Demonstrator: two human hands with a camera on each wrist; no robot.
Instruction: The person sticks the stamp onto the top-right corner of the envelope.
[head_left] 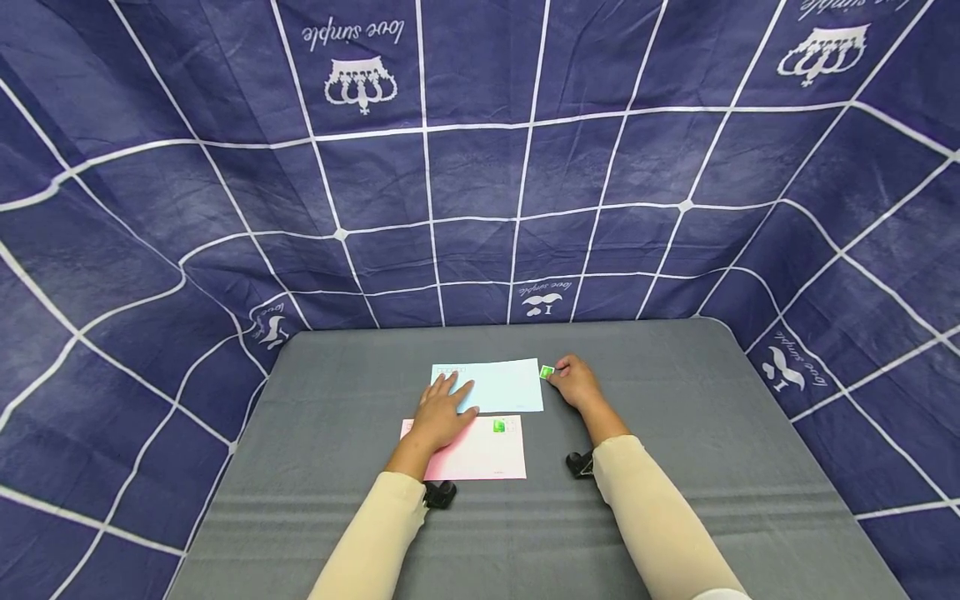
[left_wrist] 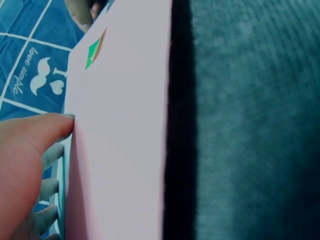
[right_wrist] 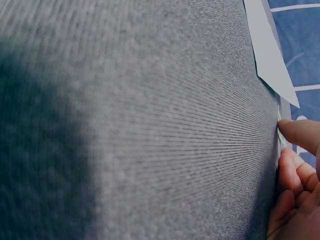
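In the head view a pale blue envelope (head_left: 504, 387) lies on the grey table. My left hand (head_left: 439, 415) rests on its left part with the fingers spread; the thumb reaches the gap above a pink envelope (head_left: 480, 454). That pink envelope lies nearer to me and carries a green stamp (head_left: 499, 426) at its upper right. Just off the blue envelope's right edge, my right hand (head_left: 576, 385) pinches a small green stamp with a white border (head_left: 547, 372) between thumb and fingers. In the right wrist view those fingers (right_wrist: 300, 132) hide most of the stamp.
The grey table (head_left: 337, 517) runs up to a dark blue cloth (head_left: 480, 183) with white lines, hanging at the back and on both sides. A black wrist mount (head_left: 439, 495) sits at my left cuff, another black mount (head_left: 580, 464) at the right.
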